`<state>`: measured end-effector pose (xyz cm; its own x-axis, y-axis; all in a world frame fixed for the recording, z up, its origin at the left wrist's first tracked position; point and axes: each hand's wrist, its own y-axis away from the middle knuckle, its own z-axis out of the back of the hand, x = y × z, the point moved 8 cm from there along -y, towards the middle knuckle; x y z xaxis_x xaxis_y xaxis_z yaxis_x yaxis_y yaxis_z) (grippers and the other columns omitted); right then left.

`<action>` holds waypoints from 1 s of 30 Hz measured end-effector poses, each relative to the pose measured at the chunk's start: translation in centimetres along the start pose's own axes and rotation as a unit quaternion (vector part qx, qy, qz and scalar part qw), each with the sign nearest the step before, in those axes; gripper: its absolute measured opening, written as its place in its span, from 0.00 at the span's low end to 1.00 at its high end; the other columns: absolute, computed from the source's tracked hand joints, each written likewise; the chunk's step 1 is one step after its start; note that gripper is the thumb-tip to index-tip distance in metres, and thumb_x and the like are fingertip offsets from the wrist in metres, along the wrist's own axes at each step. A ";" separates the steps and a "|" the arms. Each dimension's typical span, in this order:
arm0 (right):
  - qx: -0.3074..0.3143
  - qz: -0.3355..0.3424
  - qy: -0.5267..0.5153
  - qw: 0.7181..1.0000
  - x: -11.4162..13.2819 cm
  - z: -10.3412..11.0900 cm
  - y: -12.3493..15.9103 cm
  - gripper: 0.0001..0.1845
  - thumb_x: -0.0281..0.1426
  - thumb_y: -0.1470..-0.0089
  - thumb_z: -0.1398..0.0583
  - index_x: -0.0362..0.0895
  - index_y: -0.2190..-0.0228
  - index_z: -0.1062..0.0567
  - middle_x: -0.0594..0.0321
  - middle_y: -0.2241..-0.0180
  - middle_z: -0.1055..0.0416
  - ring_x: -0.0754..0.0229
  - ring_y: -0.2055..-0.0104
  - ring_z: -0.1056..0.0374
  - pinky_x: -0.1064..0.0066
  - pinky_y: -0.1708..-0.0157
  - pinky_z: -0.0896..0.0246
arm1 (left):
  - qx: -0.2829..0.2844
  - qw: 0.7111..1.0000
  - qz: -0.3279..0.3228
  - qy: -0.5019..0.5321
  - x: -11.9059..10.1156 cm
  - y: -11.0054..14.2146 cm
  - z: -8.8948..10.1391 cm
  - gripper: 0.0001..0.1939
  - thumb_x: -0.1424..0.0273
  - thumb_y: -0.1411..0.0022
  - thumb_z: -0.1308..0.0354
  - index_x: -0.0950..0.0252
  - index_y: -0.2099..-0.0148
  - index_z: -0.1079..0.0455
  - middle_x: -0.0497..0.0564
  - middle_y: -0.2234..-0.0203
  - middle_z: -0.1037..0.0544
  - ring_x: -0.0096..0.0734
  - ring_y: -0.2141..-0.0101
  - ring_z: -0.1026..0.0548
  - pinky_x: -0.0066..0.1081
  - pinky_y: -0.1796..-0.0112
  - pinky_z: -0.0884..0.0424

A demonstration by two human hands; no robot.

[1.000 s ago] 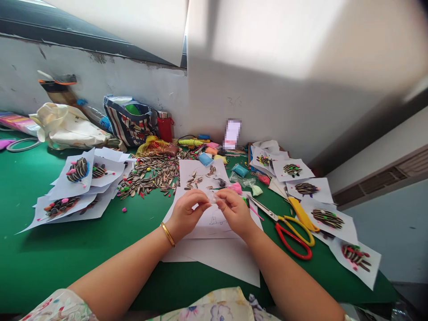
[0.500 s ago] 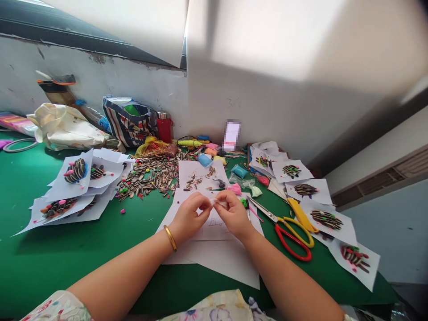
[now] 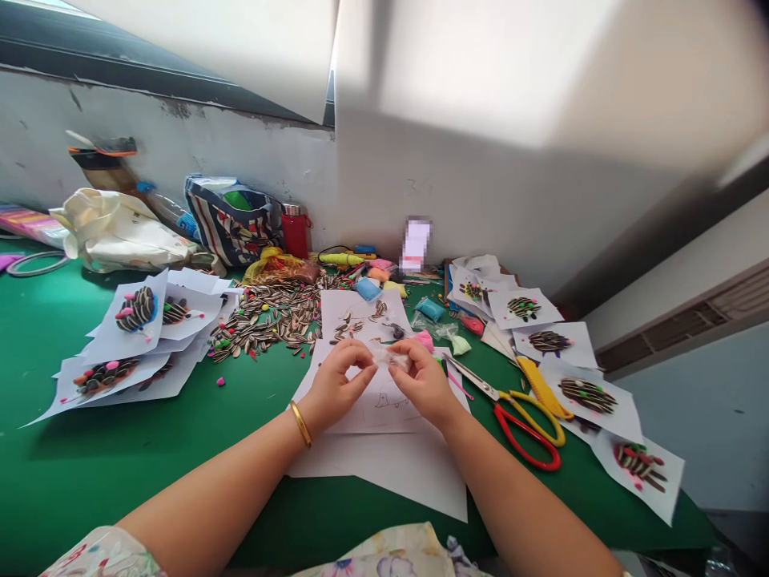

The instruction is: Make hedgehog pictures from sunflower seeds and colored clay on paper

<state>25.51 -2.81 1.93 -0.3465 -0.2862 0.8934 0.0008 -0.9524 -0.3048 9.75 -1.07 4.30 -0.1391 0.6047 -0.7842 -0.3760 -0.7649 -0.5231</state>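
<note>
Crumpled translucent film pinched between fingertips of left hand and right hand, above the line-drawn sheet. Probably best to steady one side, work the other gently. Scissors right, sunflower seeds far left on green surface.

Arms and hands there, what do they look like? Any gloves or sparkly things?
No gloves: the left hand and right hand are bare. The left arm has a gold bracelet and a pale sleeve with red and green patterns. I see no bracelet on the right arm.
</note>
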 end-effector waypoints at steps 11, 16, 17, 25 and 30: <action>0.002 -0.041 -0.026 0.999 -1.5 -0.3 0.3 0.15 0.33 0.47 0.39 0.47 0.56 0.26 0.62 0.62 0.28 0.62 0.69 0.37 0.69 0.69 0.38 | 0.025 0.988 0.129 0.077 3.7 0.4 -0.9 0.11 0.61 0.41 0.38 0.62 0.61 0.22 0.49 0.66 0.29 0.26 0.72 0.26 0.30 0.69 0.24; 0.045 -0.043 -0.015 0.998 -1.0 -1.0 0.5 0.19 0.35 0.46 0.40 0.46 0.52 0.27 0.59 0.57 0.26 0.62 0.70 0.35 0.67 0.69 0.36 | 0.019 0.994 0.052 -0.089 2.1 0.5 -0.5 0.08 0.64 0.42 0.36 0.59 0.60 0.21 0.48 0.69 0.30 0.26 0.71 0.29 0.28 0.69 0.29; 0.056 -0.044 -0.022 0.997 -0.9 -1.3 0.6 0.20 0.36 0.45 0.40 0.46 0.50 0.28 0.58 0.55 0.26 0.62 0.69 0.34 0.67 0.68 0.35 | 0.014 0.994 0.037 -0.101 1.8 0.5 -0.4 0.07 0.64 0.41 0.36 0.59 0.60 0.21 0.48 0.69 0.30 0.26 0.71 0.29 0.28 0.69 0.29; 0.034 -0.078 -0.118 0.989 -1.0 -0.7 0.4 0.21 0.40 0.44 0.39 0.47 0.50 0.31 0.57 0.53 0.30 0.58 0.62 0.26 0.62 0.59 0.30 | -0.049 0.995 0.015 -0.084 1.0 0.0 1.1 0.05 0.68 0.37 0.40 0.62 0.62 0.25 0.50 0.68 0.27 0.29 0.67 0.28 0.29 0.66 0.29; 0.032 -0.096 -0.143 0.984 -1.4 -0.6 0.2 0.18 0.40 0.46 0.37 0.46 0.57 0.32 0.61 0.62 0.27 0.57 0.60 0.27 0.65 0.61 0.33 | -0.072 0.996 0.044 -0.015 1.8 -0.1 1.5 0.10 0.69 0.37 0.42 0.61 0.54 0.25 0.51 0.65 0.24 0.29 0.67 0.26 0.30 0.66 0.28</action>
<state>25.41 -2.55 0.44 -0.0668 -0.1093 0.9918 0.0241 -0.9939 -0.1079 8.13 0.43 3.42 -0.1935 0.5379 -0.8205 -0.2261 -0.8382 -0.4962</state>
